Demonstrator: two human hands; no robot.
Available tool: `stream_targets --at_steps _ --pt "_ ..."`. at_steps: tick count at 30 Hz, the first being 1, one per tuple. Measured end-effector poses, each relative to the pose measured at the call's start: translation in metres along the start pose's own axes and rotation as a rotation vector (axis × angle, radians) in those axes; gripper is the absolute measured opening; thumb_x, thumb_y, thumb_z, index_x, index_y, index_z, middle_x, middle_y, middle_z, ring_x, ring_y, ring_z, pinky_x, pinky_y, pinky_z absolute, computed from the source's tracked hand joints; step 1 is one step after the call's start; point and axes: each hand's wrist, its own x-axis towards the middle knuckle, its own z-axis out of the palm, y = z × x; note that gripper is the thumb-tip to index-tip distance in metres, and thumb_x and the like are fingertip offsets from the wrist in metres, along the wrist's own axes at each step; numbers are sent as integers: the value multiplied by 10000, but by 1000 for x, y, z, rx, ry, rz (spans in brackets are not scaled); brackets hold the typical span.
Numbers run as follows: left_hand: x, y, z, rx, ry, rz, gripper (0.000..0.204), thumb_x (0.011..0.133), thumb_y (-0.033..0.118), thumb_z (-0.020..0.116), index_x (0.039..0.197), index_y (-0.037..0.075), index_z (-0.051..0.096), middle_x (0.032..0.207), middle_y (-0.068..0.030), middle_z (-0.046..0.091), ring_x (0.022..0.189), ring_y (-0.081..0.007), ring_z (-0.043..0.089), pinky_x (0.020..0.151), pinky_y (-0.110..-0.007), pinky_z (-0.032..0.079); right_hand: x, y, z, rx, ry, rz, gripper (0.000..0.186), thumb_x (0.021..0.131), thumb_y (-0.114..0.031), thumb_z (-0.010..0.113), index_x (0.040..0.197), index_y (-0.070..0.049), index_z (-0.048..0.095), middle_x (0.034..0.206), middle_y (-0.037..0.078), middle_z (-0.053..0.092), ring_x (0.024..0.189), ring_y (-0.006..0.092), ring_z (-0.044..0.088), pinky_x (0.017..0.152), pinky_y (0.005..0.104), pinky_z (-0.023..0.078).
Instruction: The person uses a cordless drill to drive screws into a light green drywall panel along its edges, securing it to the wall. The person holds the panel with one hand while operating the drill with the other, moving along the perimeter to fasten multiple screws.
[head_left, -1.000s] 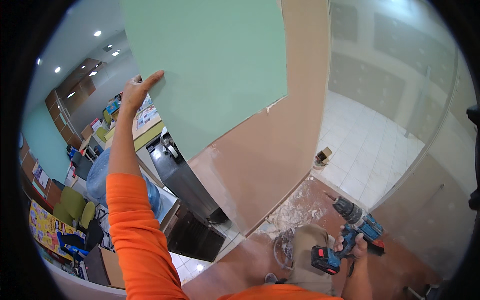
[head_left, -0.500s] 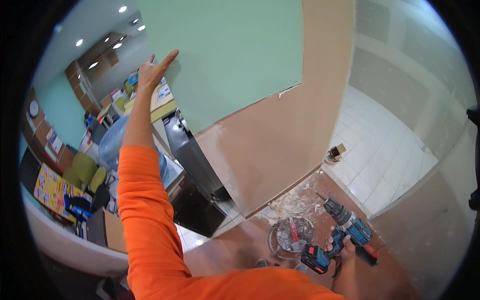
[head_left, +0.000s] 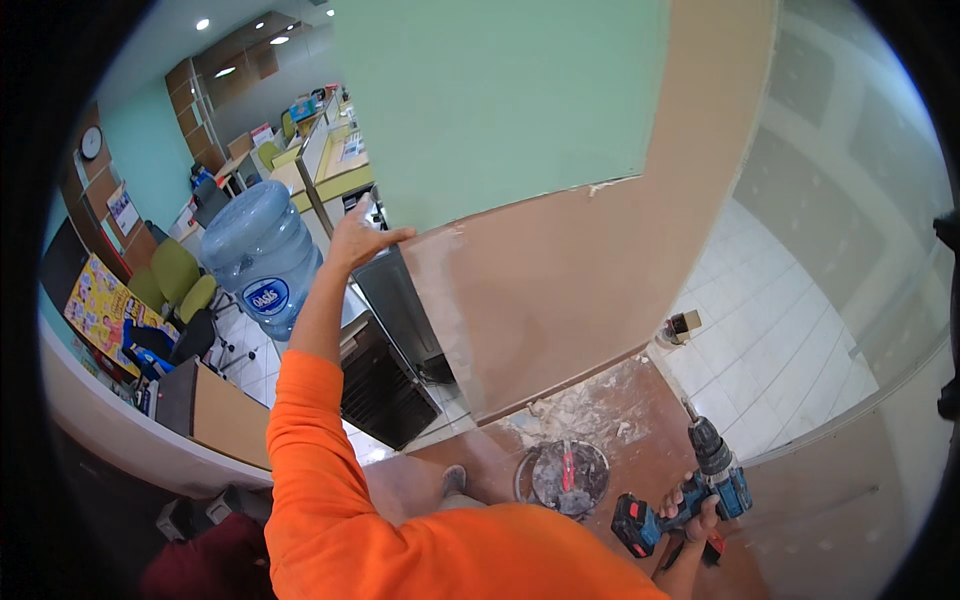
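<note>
My left hand (head_left: 358, 240) is raised at the left edge of a partition wall, near where a green board (head_left: 500, 110) meets the light brown board (head_left: 560, 290) below it. Its thumb points right across the wall's face and its fingers stretch upward along the edge, apart from the thumb. In my right hand (head_left: 697, 508), low on the right, is a blue and black cordless drill (head_left: 712, 470). The drill's bit points up and away from me. Its battery is toward the lower left.
A dusty round bucket (head_left: 590, 485) with a red-handled tool (head_left: 567, 465) on it stands on the floor by white debris (head_left: 600, 405). A small open box (head_left: 683, 325) sits on the tiles. Left are a large water bottle (head_left: 265, 255), a dark cabinet (head_left: 385, 385) and green chairs (head_left: 180, 270).
My left hand has slid down along the wall's edge to the bottom of the green board. The view has shifted, showing more of the water bottle. The drill stays in my right hand, tilted more upright.
</note>
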Motion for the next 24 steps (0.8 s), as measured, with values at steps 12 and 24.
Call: stream_targets --at_steps 12,24 --pt "6 -33 57 -524 -21 191 811 596 612 900 1124 36 684 808 -151 740 718 -309 737 694 -361 584 138 138 166 21 11 -113 700 967 -639 549 1316 -36 478 873 88 584 634 205 605 593 367 506" --pt "2 -27 83 -757 342 250 679 662 653 856 750 42 574 596 -124 586 515 -303 624 500 -369 502 142 171 233 -69 166 -95 685 980 -632 530 1306 -32 475 887 98 602 658 211 605 630 376 496"
